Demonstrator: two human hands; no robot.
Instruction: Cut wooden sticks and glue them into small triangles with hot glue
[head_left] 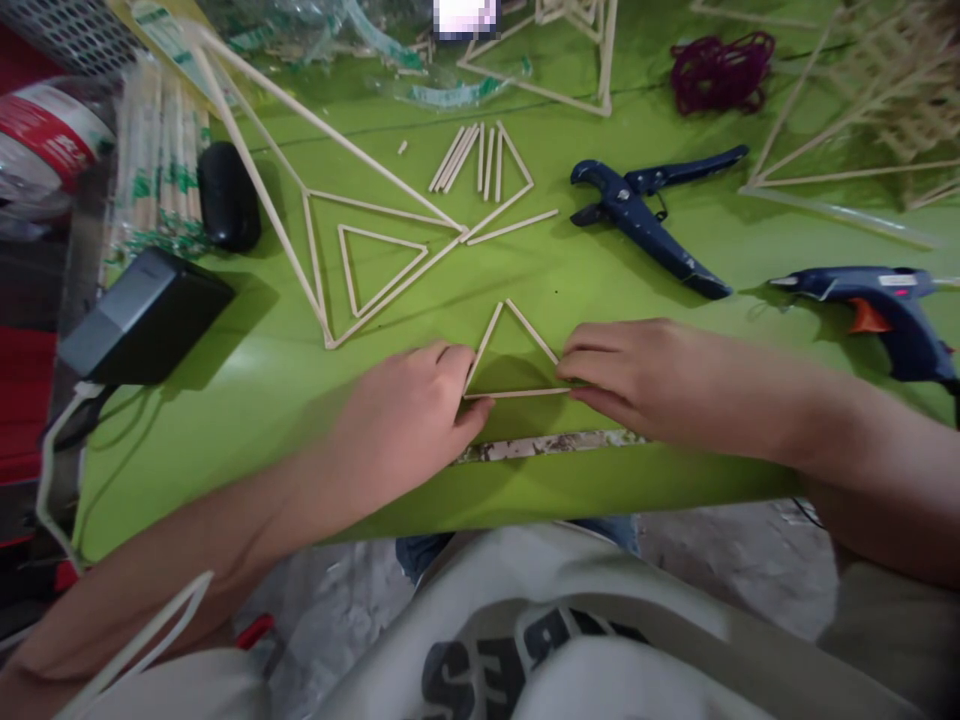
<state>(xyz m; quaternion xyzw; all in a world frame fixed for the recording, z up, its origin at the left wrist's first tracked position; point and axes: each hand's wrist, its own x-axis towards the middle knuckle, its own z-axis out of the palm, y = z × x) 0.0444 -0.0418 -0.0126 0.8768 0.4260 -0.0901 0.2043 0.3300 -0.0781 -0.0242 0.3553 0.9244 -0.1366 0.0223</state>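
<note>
Three thin wooden sticks lie in a triangle on the green table: a left stick (486, 340), a right stick (531, 328) and a bottom stick (517, 394). A small gap shows at the top corner between the two sloping sticks. My left hand (420, 405) pinches the lower left corner, its thumb by the bottom stick. At the lower right corner, the closed fingers of my right hand (637, 375) hold the ends of the right and bottom sticks. A patterned flat strip (551, 444) lies just below the triangle, nearer to me.
Beyond my hands stand a large stick frame (259, 185) and a small triangle (382, 240). Short sticks (457, 158) lie further back. On the right are a blue cutter (645, 215), a glue gun (877, 300) and purple cord (720, 72); a black box (146, 315) is left.
</note>
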